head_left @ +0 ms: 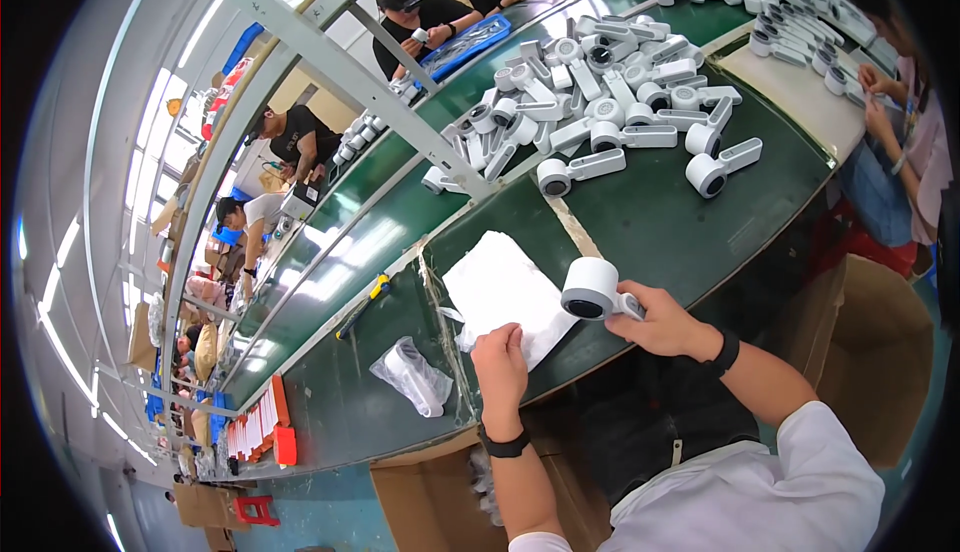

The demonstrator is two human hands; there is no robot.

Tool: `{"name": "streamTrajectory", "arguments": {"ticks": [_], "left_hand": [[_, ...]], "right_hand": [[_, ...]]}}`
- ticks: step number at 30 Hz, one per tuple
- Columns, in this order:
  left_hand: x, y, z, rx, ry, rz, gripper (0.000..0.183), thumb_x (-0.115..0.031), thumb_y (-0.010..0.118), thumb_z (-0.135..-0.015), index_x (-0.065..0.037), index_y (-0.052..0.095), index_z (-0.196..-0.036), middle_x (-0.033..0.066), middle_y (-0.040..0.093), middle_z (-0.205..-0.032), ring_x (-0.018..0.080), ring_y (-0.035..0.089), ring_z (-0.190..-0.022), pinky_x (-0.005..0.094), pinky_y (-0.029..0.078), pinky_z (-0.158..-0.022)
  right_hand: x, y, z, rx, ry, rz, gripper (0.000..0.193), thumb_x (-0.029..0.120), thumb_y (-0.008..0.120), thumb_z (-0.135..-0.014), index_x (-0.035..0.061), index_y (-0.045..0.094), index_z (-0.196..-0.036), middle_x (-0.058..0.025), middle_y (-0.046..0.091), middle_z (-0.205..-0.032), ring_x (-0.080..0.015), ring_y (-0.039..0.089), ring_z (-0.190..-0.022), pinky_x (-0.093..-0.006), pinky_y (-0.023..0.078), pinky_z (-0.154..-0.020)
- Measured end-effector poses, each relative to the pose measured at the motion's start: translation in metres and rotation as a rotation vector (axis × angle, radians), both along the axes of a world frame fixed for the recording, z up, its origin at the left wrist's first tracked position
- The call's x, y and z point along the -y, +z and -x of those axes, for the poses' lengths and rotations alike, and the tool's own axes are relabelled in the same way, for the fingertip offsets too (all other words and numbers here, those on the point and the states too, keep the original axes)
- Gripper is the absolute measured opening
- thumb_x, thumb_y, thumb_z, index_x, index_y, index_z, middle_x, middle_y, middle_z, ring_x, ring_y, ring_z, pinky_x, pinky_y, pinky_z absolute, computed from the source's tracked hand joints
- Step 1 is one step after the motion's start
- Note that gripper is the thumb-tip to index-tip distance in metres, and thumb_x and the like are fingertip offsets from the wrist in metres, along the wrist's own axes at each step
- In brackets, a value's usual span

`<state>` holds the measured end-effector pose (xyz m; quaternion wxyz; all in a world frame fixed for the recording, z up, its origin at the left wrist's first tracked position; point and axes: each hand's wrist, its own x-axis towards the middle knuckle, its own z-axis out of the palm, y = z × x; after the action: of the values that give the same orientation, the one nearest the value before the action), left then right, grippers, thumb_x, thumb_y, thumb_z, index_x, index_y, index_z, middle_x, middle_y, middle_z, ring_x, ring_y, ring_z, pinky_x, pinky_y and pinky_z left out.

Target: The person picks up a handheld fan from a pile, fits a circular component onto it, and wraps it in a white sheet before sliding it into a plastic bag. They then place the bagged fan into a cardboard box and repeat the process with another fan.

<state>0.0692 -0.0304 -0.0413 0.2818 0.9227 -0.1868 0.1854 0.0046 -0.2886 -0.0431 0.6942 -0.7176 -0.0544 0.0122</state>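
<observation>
Fan lying crosswise, round head pointing left, handle toward my right hand, grip closing around it; my left hand pressing flat on white bags.

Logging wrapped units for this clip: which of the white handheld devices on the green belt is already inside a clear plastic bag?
The bagged device lying alone left of the left hand, beyond the white sheet. The heaped devices are bare.

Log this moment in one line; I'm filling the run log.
left hand: on white bags | right hand: holds white device | surface: green belt
</observation>
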Motion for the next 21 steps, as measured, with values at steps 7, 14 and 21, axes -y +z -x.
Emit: {"name": "streamTrajectory", "arguments": {"ticks": [7,14,21], "left_hand": [[0.008,0.009,-0.006,0.170,0.056,0.216,0.010,-0.009,0.063,-0.089,-0.001,0.068,-0.092,0.0135,0.065,-0.083,0.0311,0.061,-0.078,0.0367,0.049,-0.070],[0.008,0.025,0.004,-0.009,0.044,0.192,0.010,-0.008,0.063,-0.089,0.000,0.068,-0.093,0.0124,0.065,-0.082,0.0267,0.062,-0.074,0.0338,0.049,-0.067],[0.017,0.045,-0.005,0.049,-0.078,0.228,0.012,-0.009,0.066,-0.089,0.000,0.069,-0.096,0.0089,0.066,-0.078,0.0143,0.057,-0.064,0.0263,0.045,-0.059]], "right_hand": [[-0.029,0.004,0.003,-0.165,-0.035,-0.282,0.041,0.015,0.068,-0.086,0.0018,0.051,-0.121,-0.0013,0.059,-0.081,-0.0086,0.056,-0.062,-0.0252,0.048,-0.056],[-0.017,0.007,0.016,-0.321,0.318,-0.032,0.050,0.015,0.069,-0.086,0.0025,0.045,-0.127,-0.0052,0.064,-0.084,-0.0111,0.063,-0.066,-0.0275,0.051,-0.059],[-0.018,0.024,0.017,-0.238,0.500,0.190,0.066,0.034,0.064,-0.090,0.0039,0.031,-0.139,-0.0104,0.066,-0.081,-0.0185,0.066,-0.066,-0.0314,0.052,-0.064]]}}
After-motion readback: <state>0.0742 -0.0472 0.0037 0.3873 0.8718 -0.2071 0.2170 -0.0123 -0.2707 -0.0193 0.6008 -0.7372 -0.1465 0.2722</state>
